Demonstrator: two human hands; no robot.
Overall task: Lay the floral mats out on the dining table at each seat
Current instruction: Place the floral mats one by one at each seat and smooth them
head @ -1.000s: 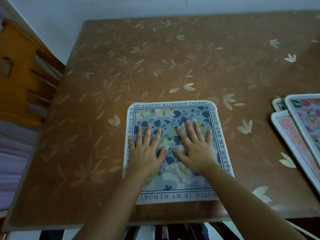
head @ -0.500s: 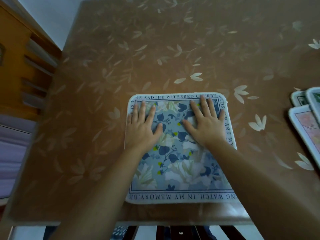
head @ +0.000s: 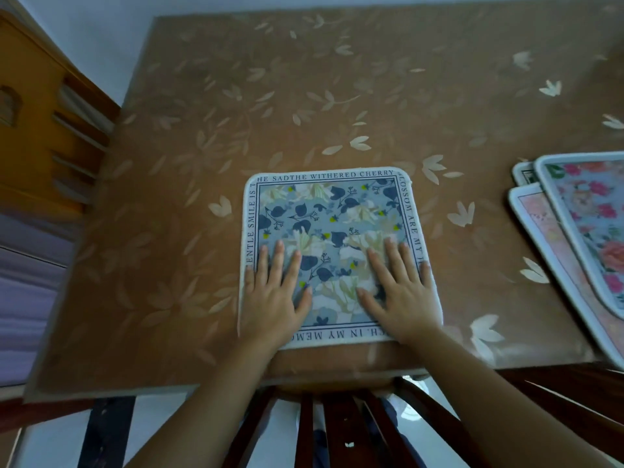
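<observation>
A square blue floral mat with a white border and printed lettering lies flat near the front edge of the brown leaf-patterned table. My left hand rests palm down on the mat's lower left part, fingers spread. My right hand presses flat on its lower right part, fingers apart. Neither hand grips anything. A stack of other floral mats, pink and light blue, lies at the table's right edge, partly cut off by the frame.
A dark wooden chair back stands directly below the table's front edge, between my forearms. An orange wooden chair sits at the table's left side. A pale wall runs behind the table.
Both hands have slid back from the mat's far half to its near half, spreading wider apart toward the lower corners. The mat itself stays in place.
</observation>
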